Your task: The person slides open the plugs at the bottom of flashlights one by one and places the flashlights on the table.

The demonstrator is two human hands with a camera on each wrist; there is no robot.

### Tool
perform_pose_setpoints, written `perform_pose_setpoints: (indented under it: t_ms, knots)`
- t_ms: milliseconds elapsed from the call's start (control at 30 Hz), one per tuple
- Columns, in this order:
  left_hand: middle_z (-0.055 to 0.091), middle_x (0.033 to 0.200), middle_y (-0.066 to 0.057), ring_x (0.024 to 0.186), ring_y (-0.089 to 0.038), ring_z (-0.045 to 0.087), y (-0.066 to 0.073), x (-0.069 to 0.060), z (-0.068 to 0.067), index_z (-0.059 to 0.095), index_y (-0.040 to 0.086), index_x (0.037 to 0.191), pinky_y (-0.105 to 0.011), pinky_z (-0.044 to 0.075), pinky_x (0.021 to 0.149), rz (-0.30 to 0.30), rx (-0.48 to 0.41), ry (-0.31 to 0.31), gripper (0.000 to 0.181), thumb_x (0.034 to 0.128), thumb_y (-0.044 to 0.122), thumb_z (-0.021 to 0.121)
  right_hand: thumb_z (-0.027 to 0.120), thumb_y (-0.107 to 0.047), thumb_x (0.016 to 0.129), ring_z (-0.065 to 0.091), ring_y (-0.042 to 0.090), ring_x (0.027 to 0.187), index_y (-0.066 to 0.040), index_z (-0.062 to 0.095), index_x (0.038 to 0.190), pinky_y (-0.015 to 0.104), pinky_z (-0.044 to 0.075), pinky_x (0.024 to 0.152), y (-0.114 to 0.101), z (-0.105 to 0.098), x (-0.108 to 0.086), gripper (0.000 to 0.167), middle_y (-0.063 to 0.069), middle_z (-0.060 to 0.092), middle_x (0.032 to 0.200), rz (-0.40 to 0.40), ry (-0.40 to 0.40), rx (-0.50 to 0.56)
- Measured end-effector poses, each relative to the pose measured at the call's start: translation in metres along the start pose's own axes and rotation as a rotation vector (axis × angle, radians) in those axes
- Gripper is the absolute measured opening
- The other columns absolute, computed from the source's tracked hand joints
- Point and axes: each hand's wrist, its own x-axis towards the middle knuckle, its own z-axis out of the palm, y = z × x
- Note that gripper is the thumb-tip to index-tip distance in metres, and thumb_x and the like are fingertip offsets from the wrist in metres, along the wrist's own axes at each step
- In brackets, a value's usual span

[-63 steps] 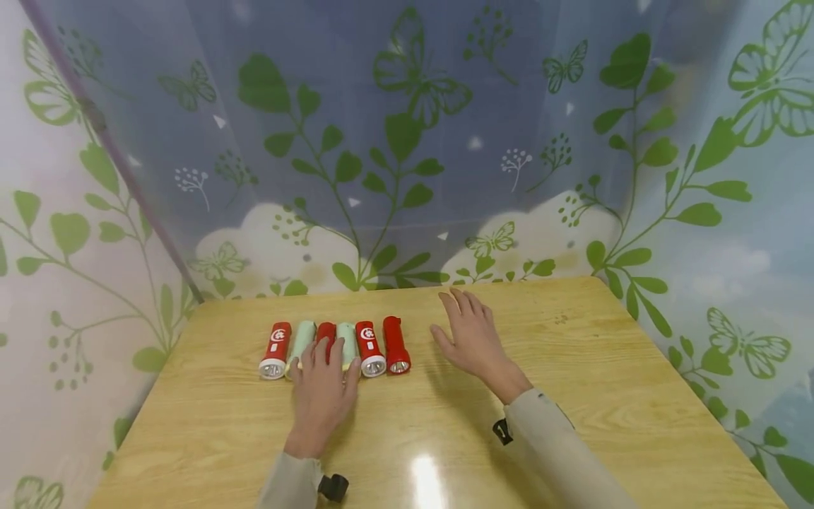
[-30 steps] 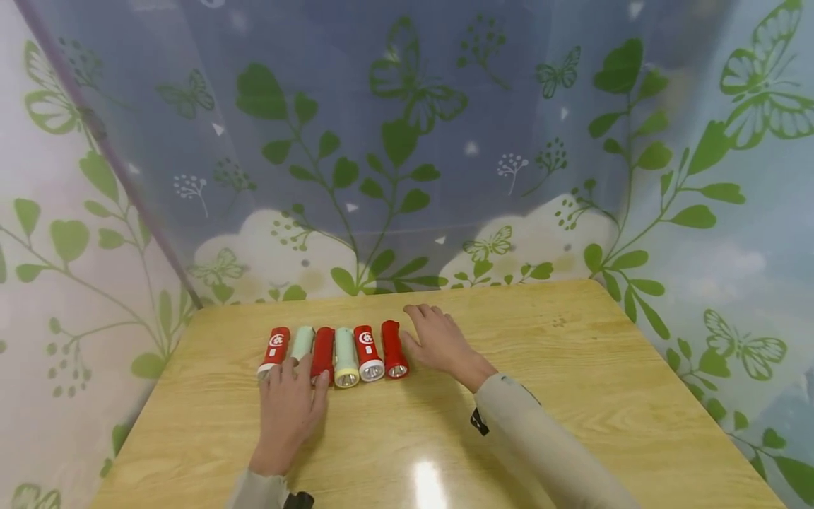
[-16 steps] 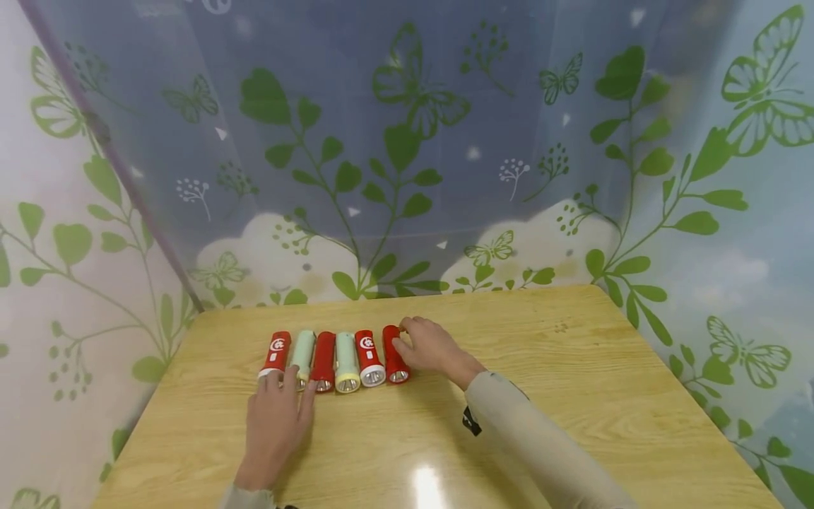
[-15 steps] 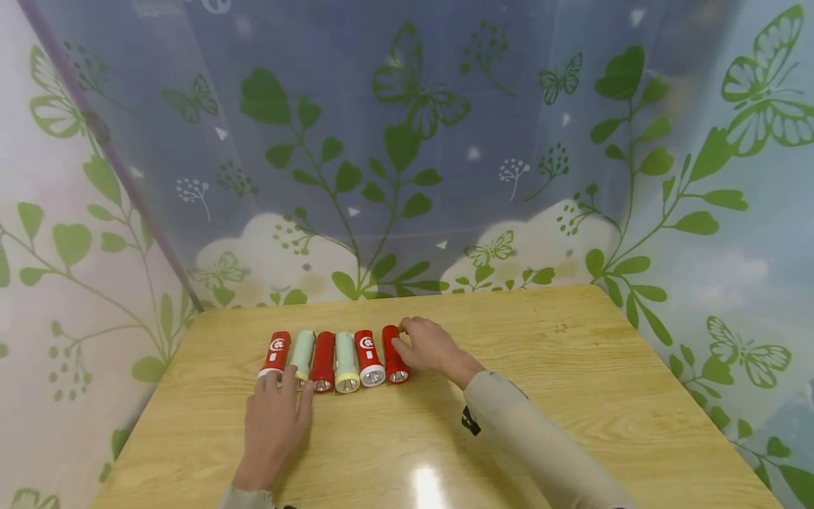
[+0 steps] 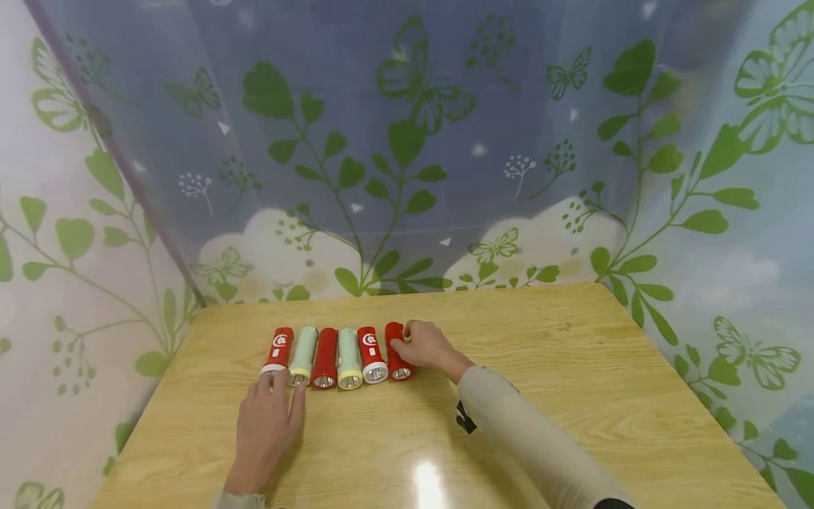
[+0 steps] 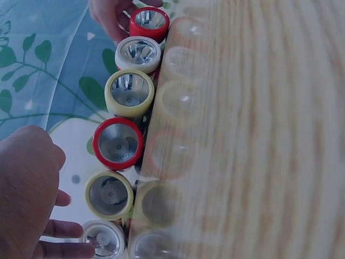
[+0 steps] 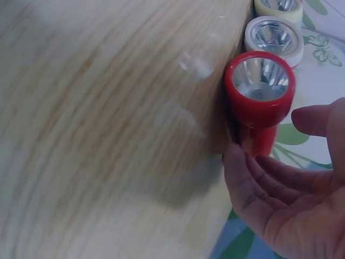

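Leaf-printed curtains enclose our wooden table, where we have six flashlights in a side-by-side row. Our right hand, loosely bent without gripping, has its fingers against the plain red flashlight at the right end. Our left hand, holding nothing, reaches straight fingers to the leftmost, white-rimmed flashlight.

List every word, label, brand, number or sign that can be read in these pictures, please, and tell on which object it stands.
No word, brand or number can be read.
Leftmost flashlight, red with white rim: white crescent-like emblem; any lettering is too small to read.
Second flashlight from the right: a similar white emblem, equally too small.
Curtain: pale marks at the top edge, cut off and blurred.
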Motion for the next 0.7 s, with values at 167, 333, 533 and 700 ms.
perform_pose_setpoints:
  t_ms: [167,333,533,700]
  knots:
    - [0.059,0.115,-0.026,0.091,-0.037,0.059,-0.001,-0.001,-0.001,0.053,-0.001,0.126,-0.049,0.050,0.068,-0.013,0.000,-0.010,0.041,0.1037,0.034,0.053,0.065,-0.036,0.096,0.049,0.015,0.067,-0.004,0.060,0.094,0.026,0.039,0.062,0.004,0.005,0.005,0.033,0.004,0.057,0.078,0.055,0.008,0.048]
    - [0.060,0.116,-0.028,0.091,-0.038,0.060,-0.001,-0.002,0.000,0.054,-0.001,0.124,-0.050,0.051,0.067,-0.013,-0.010,0.007,0.039,0.1031,0.033,0.055,0.069,-0.039,0.093,0.039,0.011,0.053,-0.014,0.045,0.062,0.024,0.032,0.051,0.008,0.011,0.011,0.046,-0.004,0.042,0.056,0.107,-0.012,0.087]
    - [0.059,0.116,-0.025,0.091,-0.037,0.060,0.000,-0.004,0.000,0.055,-0.001,0.126,-0.047,0.051,0.067,-0.020,-0.018,-0.010,0.041,0.1038,0.033,0.053,0.073,-0.038,0.089,0.048,0.012,0.054,-0.014,0.055,0.059,0.023,0.038,0.051,0.004,0.014,0.010,0.042,-0.003,0.052,0.056,0.147,-0.026,0.126]
    - [0.060,0.119,-0.025,0.092,-0.037,0.061,-0.001,-0.005,-0.001,0.055,0.000,0.125,-0.048,0.052,0.068,-0.021,-0.007,-0.004,0.040,0.1040,0.034,0.052,0.074,-0.035,0.089,0.048,0.013,0.057,-0.013,0.053,0.063,0.023,0.038,0.052,-0.001,0.015,0.010,0.040,-0.002,0.052,0.061,0.180,-0.022,0.151]
